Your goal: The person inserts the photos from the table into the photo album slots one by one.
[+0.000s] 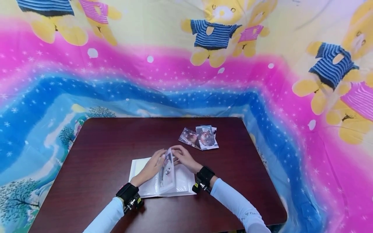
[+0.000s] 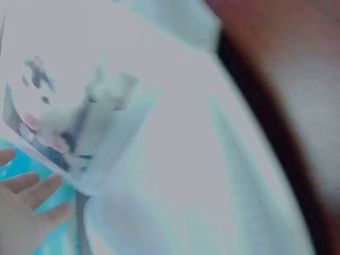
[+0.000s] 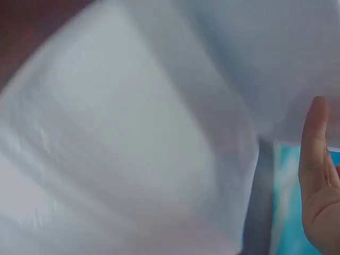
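A white photo album [image 1: 137, 165] lies spread on the table. One clear-sleeved page [image 1: 167, 184] stands up from its middle, with a photo of a white dog [image 1: 167, 171] in it. On the page's left side is my left hand [image 1: 151, 166], its fingertips by the upper edge. In the left wrist view, the fingers [image 2: 40, 188] are spread loosely beside the dog photo. My right hand [image 1: 186, 158] touches the page's upper edge from the right. The right wrist view shows a straight finger [image 3: 314, 141] against the pale page; the other fingertips are mostly out of sight.
Several loose animal photos [image 1: 207, 137] lie overlapping on the dark wooden table [image 1: 116, 139], beyond the right hand. A printed cloth [image 1: 163, 97] with bears hangs around the table's back and sides.
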Demonstrator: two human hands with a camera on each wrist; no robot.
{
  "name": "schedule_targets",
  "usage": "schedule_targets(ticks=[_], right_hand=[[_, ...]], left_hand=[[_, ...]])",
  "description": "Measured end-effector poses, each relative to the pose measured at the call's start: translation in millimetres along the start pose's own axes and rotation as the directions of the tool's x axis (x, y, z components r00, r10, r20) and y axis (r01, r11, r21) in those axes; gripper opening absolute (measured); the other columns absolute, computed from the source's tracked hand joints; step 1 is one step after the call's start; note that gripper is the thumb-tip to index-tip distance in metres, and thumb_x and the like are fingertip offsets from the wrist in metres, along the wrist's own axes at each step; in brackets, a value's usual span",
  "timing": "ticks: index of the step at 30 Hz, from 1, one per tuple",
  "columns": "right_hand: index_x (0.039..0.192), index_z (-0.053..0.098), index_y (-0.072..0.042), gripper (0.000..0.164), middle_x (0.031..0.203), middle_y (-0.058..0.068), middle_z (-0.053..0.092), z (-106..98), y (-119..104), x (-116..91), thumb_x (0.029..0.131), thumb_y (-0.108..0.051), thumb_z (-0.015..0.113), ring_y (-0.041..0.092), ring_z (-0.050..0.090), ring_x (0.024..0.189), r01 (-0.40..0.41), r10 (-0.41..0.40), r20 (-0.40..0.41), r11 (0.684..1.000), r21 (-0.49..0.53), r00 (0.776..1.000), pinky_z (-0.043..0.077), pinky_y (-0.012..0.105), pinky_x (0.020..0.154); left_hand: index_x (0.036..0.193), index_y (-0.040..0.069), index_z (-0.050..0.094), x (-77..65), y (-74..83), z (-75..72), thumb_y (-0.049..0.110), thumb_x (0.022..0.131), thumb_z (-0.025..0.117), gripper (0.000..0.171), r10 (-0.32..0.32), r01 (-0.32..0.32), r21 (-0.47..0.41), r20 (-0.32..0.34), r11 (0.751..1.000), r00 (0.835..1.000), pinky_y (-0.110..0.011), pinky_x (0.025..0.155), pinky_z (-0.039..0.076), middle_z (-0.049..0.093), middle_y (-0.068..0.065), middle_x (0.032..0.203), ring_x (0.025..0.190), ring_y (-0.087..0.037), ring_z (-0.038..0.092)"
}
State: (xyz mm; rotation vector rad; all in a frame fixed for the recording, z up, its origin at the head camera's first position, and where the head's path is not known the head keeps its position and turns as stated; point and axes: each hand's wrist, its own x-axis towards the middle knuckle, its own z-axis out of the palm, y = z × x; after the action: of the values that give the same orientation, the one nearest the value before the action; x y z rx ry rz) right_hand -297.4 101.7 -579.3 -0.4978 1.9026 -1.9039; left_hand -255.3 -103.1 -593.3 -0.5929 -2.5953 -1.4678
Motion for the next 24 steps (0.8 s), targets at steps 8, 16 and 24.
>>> schedule_targets(ticks=[8, 16, 24], right_hand=[[0.136, 0.051, 0.008, 0.035, 0.134, 0.024, 0.056, 48.7, -18.2, -14.5, 0.103, -0.004, 0.048, 0.039, 0.059, 0.116, 0.28, -0.151, 0.33, 0.877, -0.39, 0.932, 0.054, 0.038, 0.091], [0.129, 0.062, 0.0, 0.032, 0.136, 0.018, 0.058, 46.5, 19.6, -14.7, 0.1, -0.013, 0.057, 0.021, 0.051, 0.129, 0.484, -0.21, 0.48, 0.667, -0.566, 0.852, 0.036, 0.03, 0.11], [0.123, 0.066, -0.003, 0.03, 0.134, 0.018, 0.059, 9.3, 22.6, -17.2, 0.095, -0.011, 0.06, 0.031, 0.051, 0.126, 0.383, -0.182, 0.344, 0.582, -0.717, 0.921, 0.034, 0.042, 0.108]], left_hand=[[0.139, -0.007, 0.048, 2.8, 29.8, -52.2, 0.013, 0.106, 0.045, 0.038, -0.094, 0.086, -0.181, -0.035, 0.98, 0.995, -0.054, 0.101, 0.042, 0.06, -0.028, 0.127, 0.121, -0.042, 0.055], [0.132, -0.007, 0.054, -13.5, -23.6, -62.7, -0.021, 0.081, 0.052, 0.053, -0.028, 0.028, -0.008, -0.056, 1.0, 0.998, -0.057, 0.09, 0.048, 0.061, -0.027, 0.123, 0.115, -0.045, 0.056], [0.131, -0.009, 0.054, -33.6, -51.1, -53.9, -0.022, 0.082, 0.05, 0.051, -0.09, 0.097, 0.107, -0.071, 0.989, 0.993, -0.066, 0.102, 0.033, 0.046, -0.035, 0.134, 0.126, -0.052, 0.041]])
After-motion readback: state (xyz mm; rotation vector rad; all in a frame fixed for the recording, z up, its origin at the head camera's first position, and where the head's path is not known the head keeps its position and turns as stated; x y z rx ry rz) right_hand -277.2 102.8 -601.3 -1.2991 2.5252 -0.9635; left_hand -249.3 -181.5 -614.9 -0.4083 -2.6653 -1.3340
